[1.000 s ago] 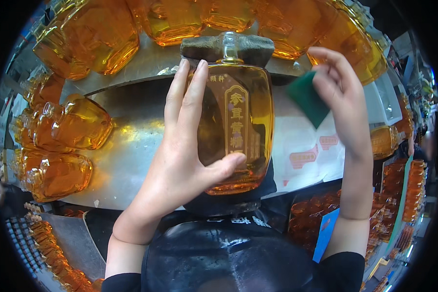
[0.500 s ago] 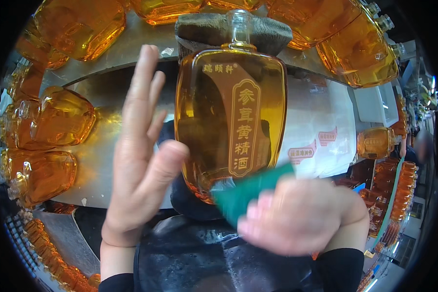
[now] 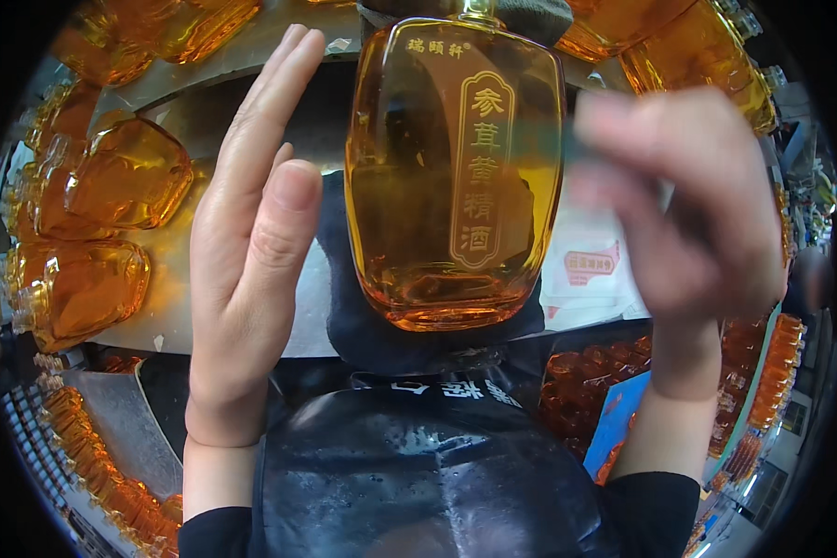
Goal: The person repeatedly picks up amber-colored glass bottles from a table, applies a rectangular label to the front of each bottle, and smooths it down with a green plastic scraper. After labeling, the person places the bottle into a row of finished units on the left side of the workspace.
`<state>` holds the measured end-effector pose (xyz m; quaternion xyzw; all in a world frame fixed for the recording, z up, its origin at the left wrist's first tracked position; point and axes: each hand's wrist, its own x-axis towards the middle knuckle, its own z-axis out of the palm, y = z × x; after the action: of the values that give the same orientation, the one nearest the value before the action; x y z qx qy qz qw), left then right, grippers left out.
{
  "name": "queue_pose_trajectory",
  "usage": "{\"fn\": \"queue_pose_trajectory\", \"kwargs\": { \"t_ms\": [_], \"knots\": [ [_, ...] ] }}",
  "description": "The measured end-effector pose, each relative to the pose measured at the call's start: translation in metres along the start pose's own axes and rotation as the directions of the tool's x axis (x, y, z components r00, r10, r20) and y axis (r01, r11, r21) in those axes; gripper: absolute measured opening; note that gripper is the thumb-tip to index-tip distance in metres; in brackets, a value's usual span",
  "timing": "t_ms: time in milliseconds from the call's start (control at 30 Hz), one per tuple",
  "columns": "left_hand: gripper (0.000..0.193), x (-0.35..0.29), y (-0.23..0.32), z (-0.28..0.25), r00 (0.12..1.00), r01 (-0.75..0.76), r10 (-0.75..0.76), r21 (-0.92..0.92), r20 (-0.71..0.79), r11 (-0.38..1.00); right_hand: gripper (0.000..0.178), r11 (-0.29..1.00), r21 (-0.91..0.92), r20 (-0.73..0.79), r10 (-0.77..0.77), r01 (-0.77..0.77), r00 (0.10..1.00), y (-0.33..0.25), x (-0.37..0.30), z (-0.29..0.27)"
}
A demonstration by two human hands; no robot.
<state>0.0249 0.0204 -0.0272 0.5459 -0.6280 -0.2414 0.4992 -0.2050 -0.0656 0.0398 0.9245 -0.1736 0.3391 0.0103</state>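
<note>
A flat, wide glass bottle (image 3: 405, 195) of amber liquid lies before me with its neck pointing away. A gold-printed, framed panel runs down its face, and its body rests over a dark pad (image 3: 349, 321). Just left of the bottle, my left hand (image 3: 246, 214) is held up with its fingers stretched out, holding nothing. My right hand (image 3: 702, 200) is beside the bottle's right edge, its fingers smeared by motion. Only a faint green blur shows between it and the glass, so whether it grips the green flat piece cannot be made out.
More amber bottles (image 3: 135, 172) crowd the bench's left side, and others (image 3: 697, 56) stand at the far right. White label sheets (image 3: 591, 219) lie right of the pad. A blue panel (image 3: 614, 418) and packed bottles (image 3: 591, 381) are below on the right. My black apron (image 3: 428, 465) fills the front.
My right hand, which held a green flat piece at the bottle's lower end, has swung up and away along its right side. The bottle appears farther up in view. My left hand stays open.
</note>
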Motion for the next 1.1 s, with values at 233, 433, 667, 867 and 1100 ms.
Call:
{"fn": "queue_pose_trajectory", "kwargs": {
  "t_ms": [233, 433, 667, 867, 1100],
  "knots": [
    [0.051, 0.024, -0.004, -0.002, 0.977, -0.168, 0.182, 0.119, -0.114, 0.978, 0.017, 0.982, -0.15, 0.433, 0.172, -0.117, 0.885, -0.069, -0.032, -0.014],
    [0.038, 0.116, 0.022, 0.045, 0.918, -0.367, 0.39, 0.533, 0.075, 0.763, 0.027, 0.995, -0.103, -0.106, -0.014, 0.003, 0.994, -0.027, -0.028, -0.007],
    [0.03, 0.063, 0.063, 0.004, 0.908, -0.388, 0.413, 0.235, -0.071, 0.891, 0.044, 0.922, 0.244, -0.35, 0.374, -0.301, 0.859, -0.042, -0.078, -0.026],
    [0.028, -0.083, 0.1, -0.124, 0.873, -0.192, 0.274, 0.231, -0.403, 0.954, 0.043, 0.888, 0.455, -0.501, 0.317, -0.067, 0.805, -0.004, -0.073, -0.009],
    [0.022, -0.176, 0.091, -0.355, 0.631, 0.541, 0.36, 0.722, -0.688, 0.431, 0.042, 0.899, 0.155, -0.491, 0.429, -0.409, 0.758, 0.031, -0.052, -0.009]
  ]
}}
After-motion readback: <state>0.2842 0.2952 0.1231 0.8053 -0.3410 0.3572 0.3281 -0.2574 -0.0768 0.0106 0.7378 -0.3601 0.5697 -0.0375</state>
